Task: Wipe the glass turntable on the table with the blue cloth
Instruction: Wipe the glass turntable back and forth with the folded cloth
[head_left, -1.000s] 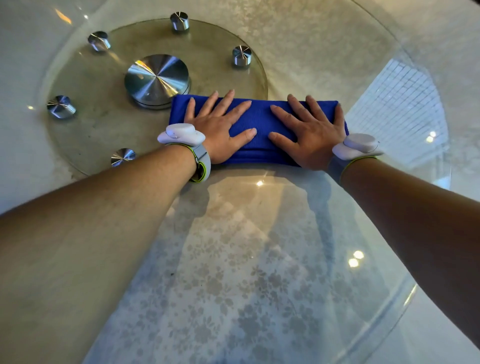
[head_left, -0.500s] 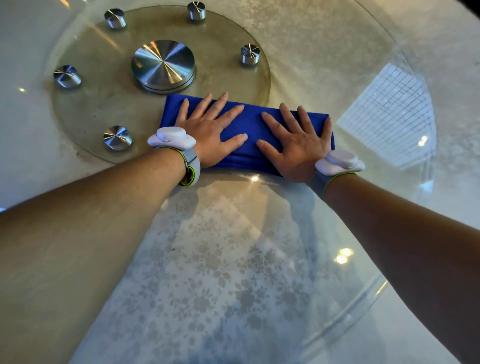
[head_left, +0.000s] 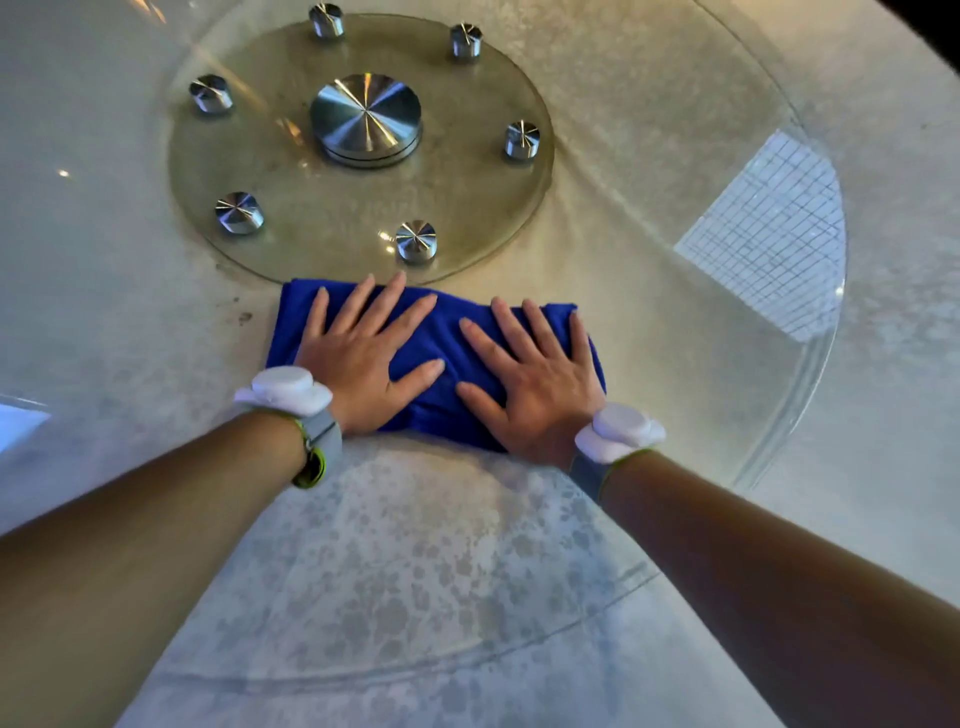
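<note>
A folded blue cloth (head_left: 441, 338) lies flat on the large clear glass turntable (head_left: 701, 312). My left hand (head_left: 363, 358) presses its left half with fingers spread flat. My right hand (head_left: 535, 379) presses its right half the same way. Both palms rest on the cloth and neither hand curls around it. The cloth's far edge sits just below the rim of the smaller round base disc (head_left: 467, 208) under the glass. Parts of the cloth are hidden beneath my hands.
A steel hub (head_left: 366, 117) sits at the centre of the base disc, ringed by several small steel studs (head_left: 415, 240). The turntable's curved rim (head_left: 800, 410) runs down the right side. A pale floral tablecloth (head_left: 415, 571) shows through the glass.
Both hands have drawn the cloth toward me across the glass, off the area over the base disc. The steel hub and studs now lie fully beyond the cloth.
</note>
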